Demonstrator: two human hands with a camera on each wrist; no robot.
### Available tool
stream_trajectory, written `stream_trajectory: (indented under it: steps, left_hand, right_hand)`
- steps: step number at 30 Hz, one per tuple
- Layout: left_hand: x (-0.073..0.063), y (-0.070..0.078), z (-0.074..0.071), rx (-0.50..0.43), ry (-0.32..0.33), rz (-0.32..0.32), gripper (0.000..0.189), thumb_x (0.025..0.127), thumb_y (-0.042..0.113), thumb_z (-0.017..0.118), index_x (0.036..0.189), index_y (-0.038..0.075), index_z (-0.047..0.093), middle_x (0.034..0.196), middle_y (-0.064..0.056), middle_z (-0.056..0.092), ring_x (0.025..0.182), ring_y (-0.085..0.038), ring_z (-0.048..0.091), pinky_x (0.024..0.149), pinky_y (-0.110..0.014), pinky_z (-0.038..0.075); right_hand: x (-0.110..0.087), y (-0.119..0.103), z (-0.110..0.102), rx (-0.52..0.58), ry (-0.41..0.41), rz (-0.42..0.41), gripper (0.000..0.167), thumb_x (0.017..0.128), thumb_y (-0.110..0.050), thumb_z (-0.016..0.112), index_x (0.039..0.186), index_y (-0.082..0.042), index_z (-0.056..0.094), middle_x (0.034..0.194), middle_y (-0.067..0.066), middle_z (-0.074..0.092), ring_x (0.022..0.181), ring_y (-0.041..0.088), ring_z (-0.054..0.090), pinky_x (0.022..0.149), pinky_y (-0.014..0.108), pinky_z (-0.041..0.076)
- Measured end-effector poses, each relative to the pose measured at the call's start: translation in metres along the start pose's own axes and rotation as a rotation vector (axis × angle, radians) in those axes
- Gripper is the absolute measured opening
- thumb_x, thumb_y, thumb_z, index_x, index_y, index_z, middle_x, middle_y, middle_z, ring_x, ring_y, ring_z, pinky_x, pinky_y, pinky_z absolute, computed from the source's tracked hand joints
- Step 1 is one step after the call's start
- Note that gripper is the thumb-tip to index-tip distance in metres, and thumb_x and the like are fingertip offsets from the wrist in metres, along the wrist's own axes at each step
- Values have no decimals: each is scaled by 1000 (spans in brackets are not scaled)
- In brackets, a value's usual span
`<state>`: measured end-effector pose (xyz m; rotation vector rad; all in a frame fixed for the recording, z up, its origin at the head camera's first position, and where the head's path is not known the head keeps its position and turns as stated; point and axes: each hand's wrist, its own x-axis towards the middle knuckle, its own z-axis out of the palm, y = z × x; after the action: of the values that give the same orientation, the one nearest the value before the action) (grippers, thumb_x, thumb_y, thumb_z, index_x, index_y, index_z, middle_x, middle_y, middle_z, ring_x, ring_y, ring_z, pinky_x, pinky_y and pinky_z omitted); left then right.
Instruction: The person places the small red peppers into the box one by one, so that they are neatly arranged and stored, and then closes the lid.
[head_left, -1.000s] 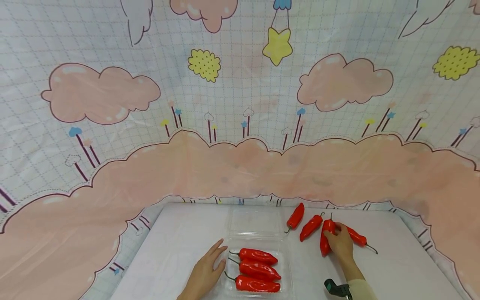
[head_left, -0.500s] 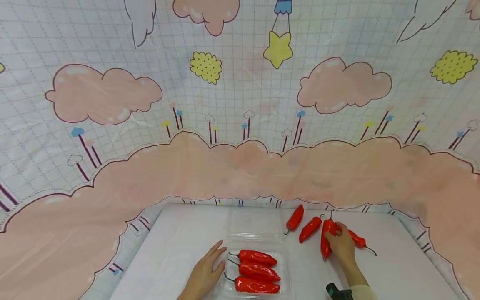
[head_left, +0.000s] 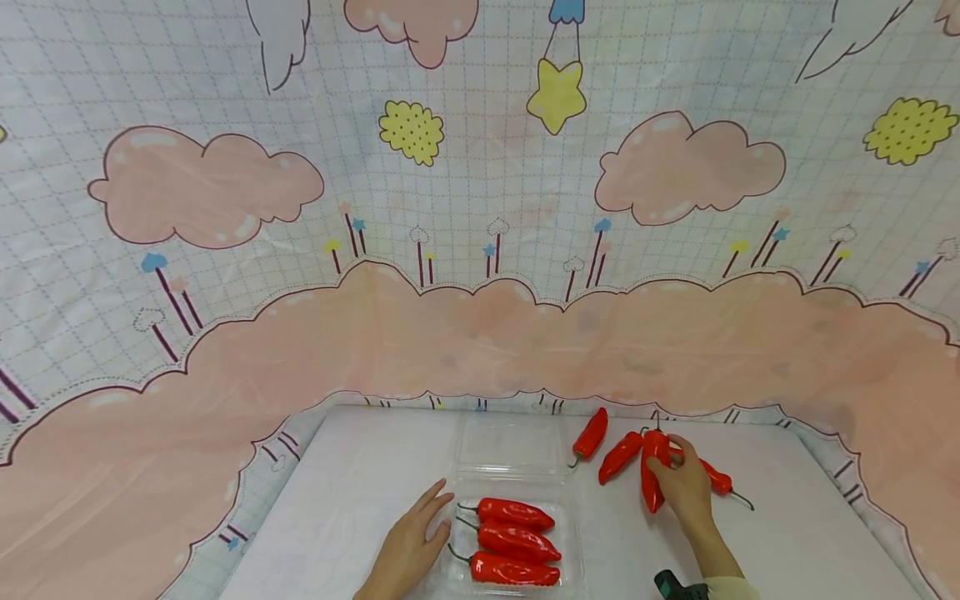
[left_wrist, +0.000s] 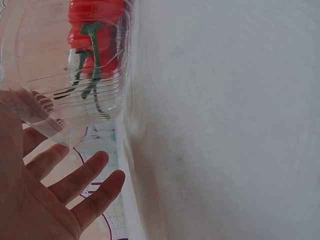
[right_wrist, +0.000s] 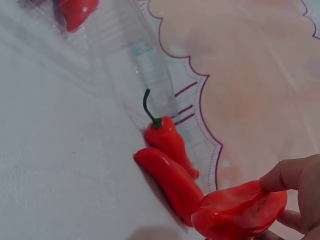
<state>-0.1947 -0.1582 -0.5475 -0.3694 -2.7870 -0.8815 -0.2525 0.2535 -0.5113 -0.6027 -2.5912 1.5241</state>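
Note:
My right hand (head_left: pixel 688 483) pinches a red pepper (head_left: pixel 655 475) between thumb and fingers; its green stem points away from me. In the right wrist view the held pepper (right_wrist: pixel 240 212) overlaps another lying pepper (right_wrist: pixel 170 182). At the left side of a clear plastic clamshell box (head_left: pixel 573 533), my left hand (head_left: pixel 408 546) has its fingers spread and relaxed. Inside the box lie three red peppers (head_left: pixel 517 542) in a row, stems to the left. The left wrist view shows the left hand's fingers (left_wrist: pixel 82 177) beside the transparent wall, with green stems (left_wrist: pixel 95 50) behind the plastic.
The box's lid (head_left: pixel 512 446) lies folded back toward the far table edge. Right of it rest two loose peppers, one by the lid (head_left: pixel 591 433) and one nearer the held pepper (head_left: pixel 621 457). A further pepper (head_left: pixel 717 477) lies partly behind my right hand. A patterned cloth (head_left: pixel 480 342) hangs behind the white table.
The right hand and its pepper have shifted slightly up and away from me in the head view. My left hand and the peppers in the box stay put.

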Motion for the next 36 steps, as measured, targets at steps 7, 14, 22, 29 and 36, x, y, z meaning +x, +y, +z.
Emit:
stream_trajectory:
  steps: [7, 14, 22, 29, 36]
  left_hand:
    - [0, -1, 1, 4, 8, 0, 38, 92, 22, 64, 129, 16, 63, 149, -1, 51, 124, -28, 61, 97, -50, 52]
    - [0, -1, 2, 6, 27, 10, 38, 91, 20, 65, 129, 14, 63, 148, -3, 52, 124, -27, 60, 97, -49, 52]
    - [0, 0, 2, 6, 25, 8, 39, 91, 18, 65, 129, 13, 63, 149, -3, 51, 123, -27, 61, 97, -50, 52]
    - [0, -1, 2, 7, 24, 8, 38, 91, 19, 65, 130, 13, 63, 149, -3, 51, 124, -27, 61, 97, -49, 52]
    - [1, -3, 4, 6, 25, 9, 39, 92, 19, 65, 130, 14, 63, 149, -2, 51, 124, -26, 61, 97, -49, 53]
  right_hand:
    - [-8, -7, -2, 14, -15, -30, 68, 95, -25, 58, 153, -9, 26, 144, 29, 41, 125, 46, 43, 97, 54, 53]
    - [-16, -14, -4, 3, -28, -67, 71, 95, -26, 59, 155, -10, 23, 147, 29, 39, 129, 48, 41, 98, 57, 50]
    - [-25, -23, -5, 12, -40, -95, 71, 95, -25, 60, 155, -11, 24, 147, 29, 39, 127, 46, 42, 95, 54, 53]
    - [-31, -28, -5, 10, -48, -132, 69, 95, -25, 60, 154, -12, 26, 146, 27, 41, 127, 46, 44, 95, 52, 54]
    - [-38, -34, -4, 18, -59, -136, 69, 94, -23, 62, 154, -13, 28, 144, 26, 43, 123, 43, 46, 86, 44, 60]
